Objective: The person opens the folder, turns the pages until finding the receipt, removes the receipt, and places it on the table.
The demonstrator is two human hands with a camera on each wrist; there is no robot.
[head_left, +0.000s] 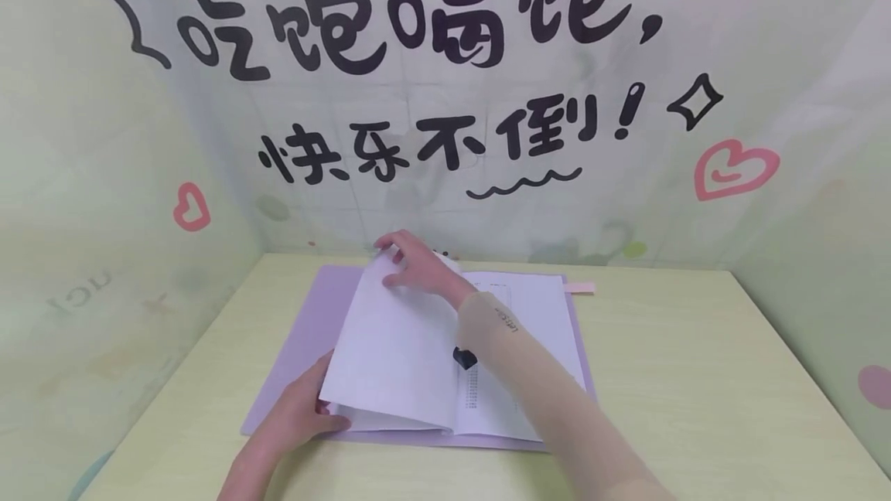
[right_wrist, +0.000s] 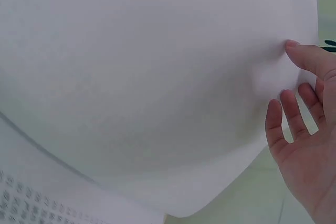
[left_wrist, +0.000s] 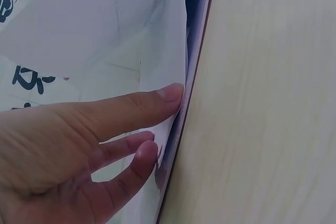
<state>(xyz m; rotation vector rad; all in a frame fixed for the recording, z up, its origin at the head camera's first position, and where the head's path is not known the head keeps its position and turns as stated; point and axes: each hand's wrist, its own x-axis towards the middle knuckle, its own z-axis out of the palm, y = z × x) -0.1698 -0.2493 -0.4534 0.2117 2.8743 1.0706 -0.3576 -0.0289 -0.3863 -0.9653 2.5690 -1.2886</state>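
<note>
A purple folder [head_left: 285, 385] lies open on the table, with white printed pages inside. One blank-looking sheet [head_left: 393, 339] is lifted in a curve over the left side. My right hand [head_left: 421, 265] pinches that sheet near its top edge; in the right wrist view its thumb [right_wrist: 299, 51] lies on the sheet's face while other fingers reach toward the edge. My left hand [head_left: 302, 408] is at the lower left corner of the pages. In the left wrist view its straight thumb [left_wrist: 152, 106] rests on the paper edge beside the folder's border, fingers loosely bent below.
Printed text shows on the right-hand page [head_left: 529, 308]. A pink tab [head_left: 580, 287] sticks out past the folder's right edge. The wooden table [head_left: 696, 377] meets a fabric backdrop [head_left: 431, 215] with dark lettering. A small black object [head_left: 465, 358] shows beside the right sleeve.
</note>
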